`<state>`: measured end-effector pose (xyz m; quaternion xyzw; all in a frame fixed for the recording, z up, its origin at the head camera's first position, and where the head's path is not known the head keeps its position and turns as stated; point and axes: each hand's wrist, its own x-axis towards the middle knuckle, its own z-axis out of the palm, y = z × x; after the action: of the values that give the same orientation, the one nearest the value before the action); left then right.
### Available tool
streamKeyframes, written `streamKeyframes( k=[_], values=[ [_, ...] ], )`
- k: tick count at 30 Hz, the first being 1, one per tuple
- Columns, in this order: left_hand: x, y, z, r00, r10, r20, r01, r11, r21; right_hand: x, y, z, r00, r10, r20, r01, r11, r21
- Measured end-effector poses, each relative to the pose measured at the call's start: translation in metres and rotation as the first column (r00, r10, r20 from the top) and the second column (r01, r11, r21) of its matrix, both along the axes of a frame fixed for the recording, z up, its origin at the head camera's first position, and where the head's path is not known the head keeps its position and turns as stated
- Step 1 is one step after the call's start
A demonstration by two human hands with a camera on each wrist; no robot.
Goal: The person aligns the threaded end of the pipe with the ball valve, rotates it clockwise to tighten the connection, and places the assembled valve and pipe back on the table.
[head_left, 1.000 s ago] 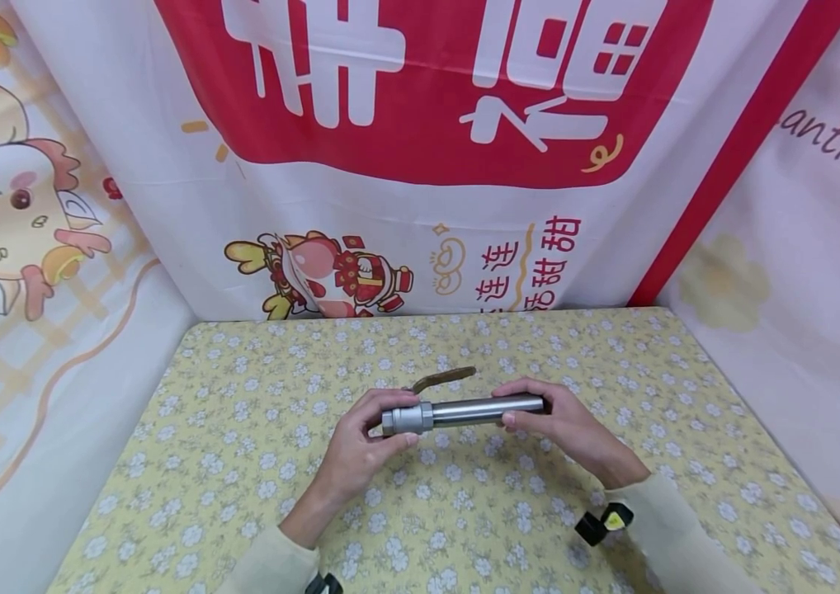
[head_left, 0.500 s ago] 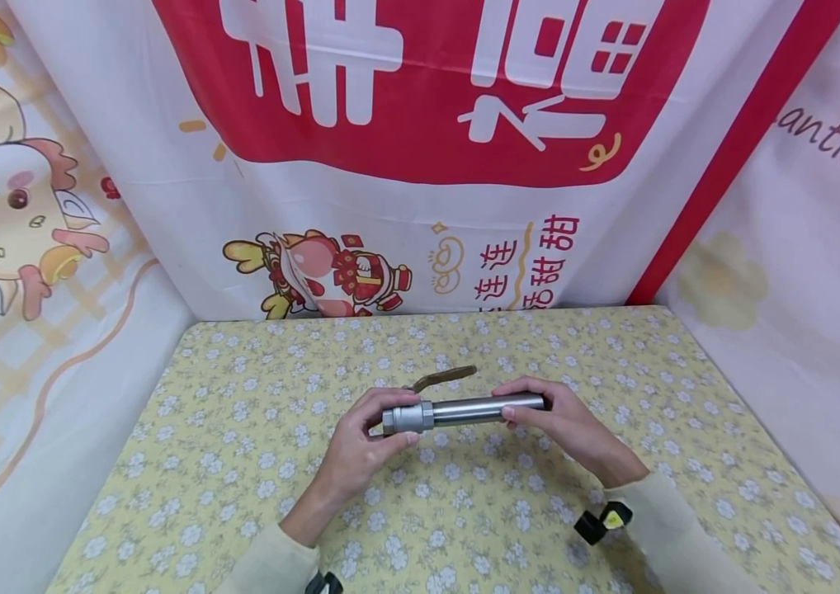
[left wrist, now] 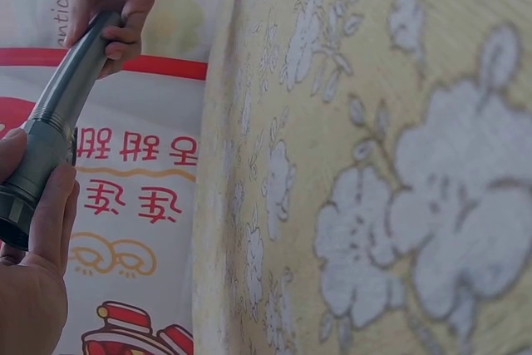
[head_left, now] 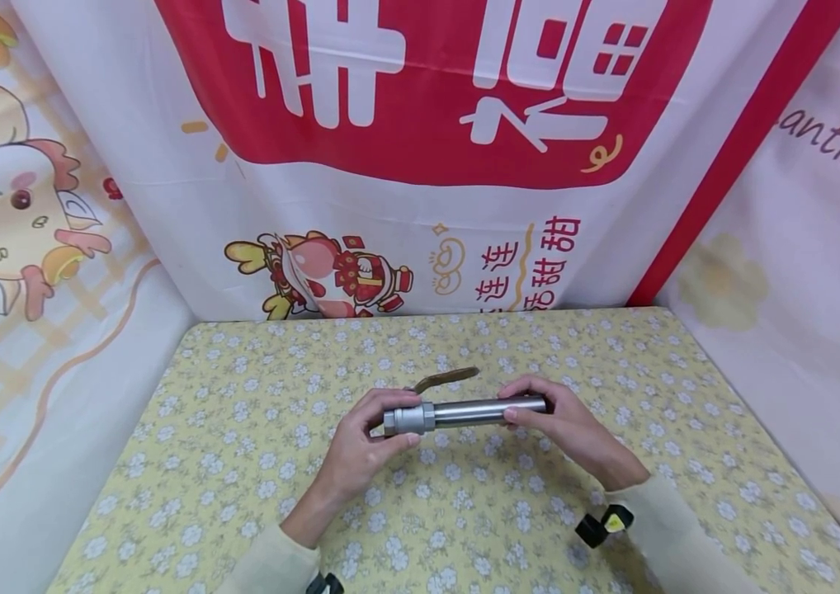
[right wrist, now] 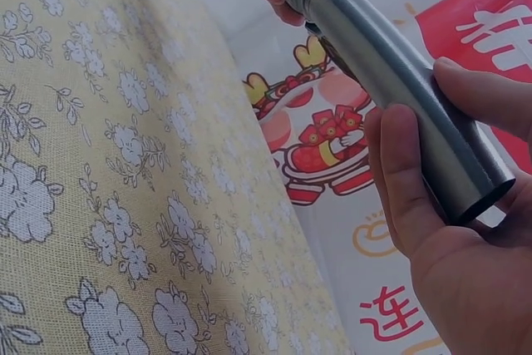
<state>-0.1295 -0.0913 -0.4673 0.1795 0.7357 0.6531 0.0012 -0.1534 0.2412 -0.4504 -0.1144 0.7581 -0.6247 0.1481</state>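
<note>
A silver ball valve (head_left: pixel 408 419) with a brown lever handle (head_left: pixel 450 379) is joined at its right end to a shiny steel pipe (head_left: pixel 468 411). My left hand (head_left: pixel 361 441) grips the valve body, thumb in front and fingers behind it. Around the pipe's far right end my right hand (head_left: pixel 564 425) is wrapped, thumb on the near side. Valve and pipe lie in one line, nearly level, above the table. In the right wrist view the pipe (right wrist: pixel 399 81) shows an open hollow end beside the palm. The left wrist view shows the valve's hex end (left wrist: pixel 15 209) between thumb and fingers.
A yellow floral cloth covers the table (head_left: pixel 242 462). Behind it hangs a white and red printed curtain (head_left: pixel 420 165), with printed cloth on both sides. A black wrist camera mount (head_left: pixel 601 525) sits at the right sleeve.
The lever and pipe have shifted very slightly to the right, and the right hand with them. Both hands keep their hold on the valve and the pipe.
</note>
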Motion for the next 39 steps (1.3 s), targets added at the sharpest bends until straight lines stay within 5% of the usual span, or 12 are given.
streamKeyframes(
  k=[15, 39],
  values=[
    [0.0, -0.0015, -0.0015, 1.0, 0.017, 0.01, -0.017, 1.0, -0.004, -0.0002, 0.0043, -0.0004, 0.995, 0.08, -0.065, -0.081, 0.997, -0.011],
    [0.0015, -0.0015, -0.0005, 1.0, 0.009, 0.012, -0.009, 1.0, 0.002, 0.0007, 0.0047, 0.0008, 0.997, 0.068, -0.032, -0.067, 0.997, 0.047]
  ],
)
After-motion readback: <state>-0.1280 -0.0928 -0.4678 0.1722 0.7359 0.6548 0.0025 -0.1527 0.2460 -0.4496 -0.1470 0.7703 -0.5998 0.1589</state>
